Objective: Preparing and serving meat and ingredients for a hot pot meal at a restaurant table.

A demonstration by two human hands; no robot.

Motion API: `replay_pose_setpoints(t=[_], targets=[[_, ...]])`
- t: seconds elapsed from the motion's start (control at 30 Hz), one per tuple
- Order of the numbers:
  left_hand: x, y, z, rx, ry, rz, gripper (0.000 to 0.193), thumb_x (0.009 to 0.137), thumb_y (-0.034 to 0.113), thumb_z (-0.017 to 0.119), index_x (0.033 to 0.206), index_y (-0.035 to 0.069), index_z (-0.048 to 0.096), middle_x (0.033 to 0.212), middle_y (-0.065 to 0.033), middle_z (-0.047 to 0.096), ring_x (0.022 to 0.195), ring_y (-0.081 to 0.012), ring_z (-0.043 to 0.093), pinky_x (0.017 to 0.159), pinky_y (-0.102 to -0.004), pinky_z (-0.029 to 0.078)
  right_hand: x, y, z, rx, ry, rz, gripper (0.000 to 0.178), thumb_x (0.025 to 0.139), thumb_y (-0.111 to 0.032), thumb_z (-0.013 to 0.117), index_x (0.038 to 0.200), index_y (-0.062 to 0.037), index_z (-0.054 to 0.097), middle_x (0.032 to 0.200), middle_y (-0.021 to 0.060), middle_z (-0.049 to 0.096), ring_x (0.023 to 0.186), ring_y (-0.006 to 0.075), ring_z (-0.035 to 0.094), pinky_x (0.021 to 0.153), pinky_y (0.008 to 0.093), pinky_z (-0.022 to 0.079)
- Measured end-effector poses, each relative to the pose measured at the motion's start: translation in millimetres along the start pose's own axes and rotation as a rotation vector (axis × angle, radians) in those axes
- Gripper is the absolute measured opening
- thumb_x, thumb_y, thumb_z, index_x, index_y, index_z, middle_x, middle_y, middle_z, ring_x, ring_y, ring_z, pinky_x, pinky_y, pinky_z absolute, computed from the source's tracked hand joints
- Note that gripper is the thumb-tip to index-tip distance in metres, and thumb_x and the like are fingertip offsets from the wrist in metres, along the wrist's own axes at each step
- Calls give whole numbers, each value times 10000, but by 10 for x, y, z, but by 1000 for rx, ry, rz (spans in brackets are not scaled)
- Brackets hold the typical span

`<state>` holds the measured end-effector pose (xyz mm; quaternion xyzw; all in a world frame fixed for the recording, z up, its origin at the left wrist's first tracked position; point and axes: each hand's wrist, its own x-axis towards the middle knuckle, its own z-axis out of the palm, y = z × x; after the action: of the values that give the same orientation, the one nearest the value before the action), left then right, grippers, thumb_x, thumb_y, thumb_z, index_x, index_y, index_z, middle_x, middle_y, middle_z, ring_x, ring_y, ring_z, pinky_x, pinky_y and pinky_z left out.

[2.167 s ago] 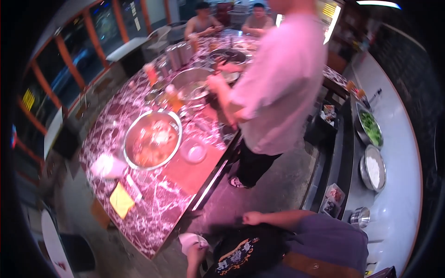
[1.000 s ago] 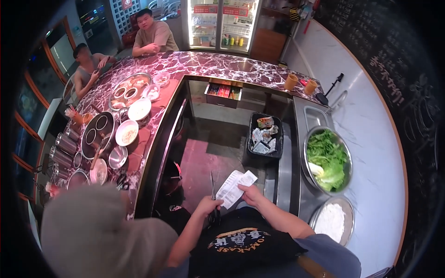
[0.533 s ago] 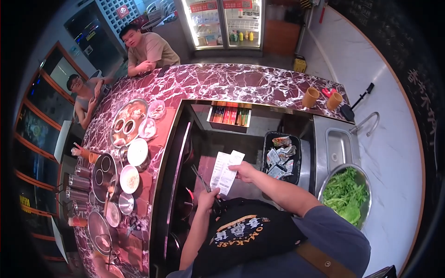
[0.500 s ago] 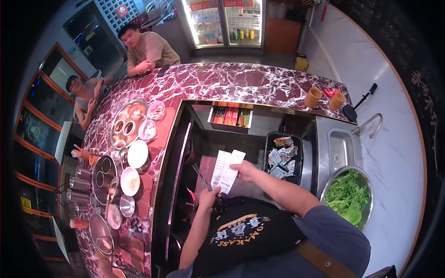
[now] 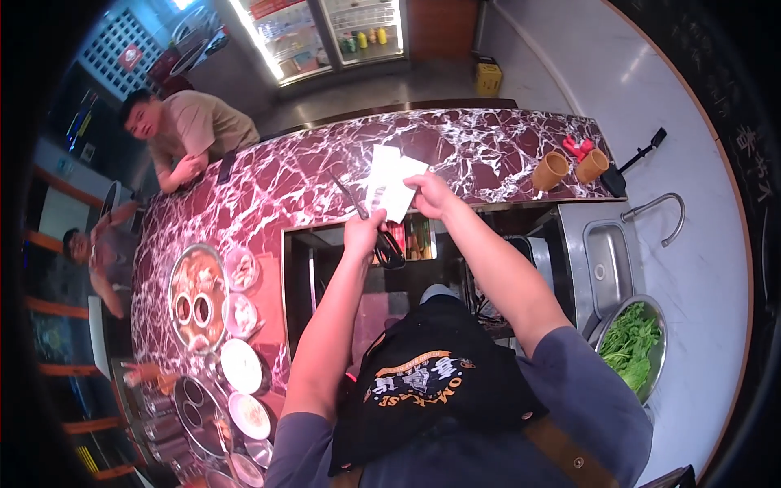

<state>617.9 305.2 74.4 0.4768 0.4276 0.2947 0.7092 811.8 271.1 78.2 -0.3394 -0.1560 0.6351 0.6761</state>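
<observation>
My left hand [image 5: 360, 237] is closed around a pair of black-handled scissors [image 5: 390, 250], the blades pointing up and away to the left, while its thumb pins the lower edge of two white paper slips [image 5: 384, 175]. My right hand [image 5: 431, 193] is narrowed to a pinch on the right-hand slip, near its upper right side. The slips overlap, fanned slightly apart at the top, and lie between my two hands, seen against the far run of the dark red, white-veined counter [image 5: 317, 195]; whether the scissor blades are parted is hard to tell at this angle. Directly below the slips, partly hidden by my hands, is a drawer of coloured packets [image 5: 419, 237]. Beneath my forearms hangs my black apron [image 5: 431, 342]. To the right on the counter stand two wooden cups [image 5: 551, 172], side by side, with a red object [image 5: 578, 146] just behind them; beyond come a steel sink [image 5: 604, 281] and a steel bowl [image 5: 661, 350] of green leaves. To the left sit a pot [image 5: 172, 297] with two round rings inside and several pale bowls [image 5: 242, 366]. At the far left corner, a person in a tan shirt [image 5: 207, 122] leans on the counter; behind stands a lit glass-door refrigerator [image 5: 321, 28].
</observation>
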Motion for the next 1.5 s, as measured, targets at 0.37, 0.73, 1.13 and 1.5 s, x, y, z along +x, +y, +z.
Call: replay_pose_setpoints(t=[0.37,0.73,1.13,1.5], targets=[[1161,-887,277,-283,447,-525,101,892,47,633,825,5,569,593,-42,542,456,-163,512,425,-331,442,-388,-1659,-1761,-1835,731,-546,591,731,-234,754,1279,-100,577,1207,209,603,1095,367,581,947,427,462],[1141,-1055,217,-380,513,-566,89,900,63,634,851,10,582,610,-34,544,481,-169,535,446,-335,469,-122,-1955,-1853,-1945,485,-228,774,683,-291,818,1362,-159,472,1267,199,494,1183,379,500,1009,448,435],[1082,-1057,192,-429,585,-562,118,851,59,683,884,-31,613,646,-64,593,508,-147,548,457,-286,435,1973,-499,26,-2028,-165,-267,723,712,-345,777,1369,-268,484,1292,188,472,1185,376,507,943,460,495],[228,-1085,-393,-440,574,-366,268,942,309,647,892,45,652,621,-16,562,561,-134,543,528,-271,422,1824,-408,84,-2147,-81,-544,913,700,-454,803,1461,-187,373,1492,217,316,1344,416,370,1079,502,353]])
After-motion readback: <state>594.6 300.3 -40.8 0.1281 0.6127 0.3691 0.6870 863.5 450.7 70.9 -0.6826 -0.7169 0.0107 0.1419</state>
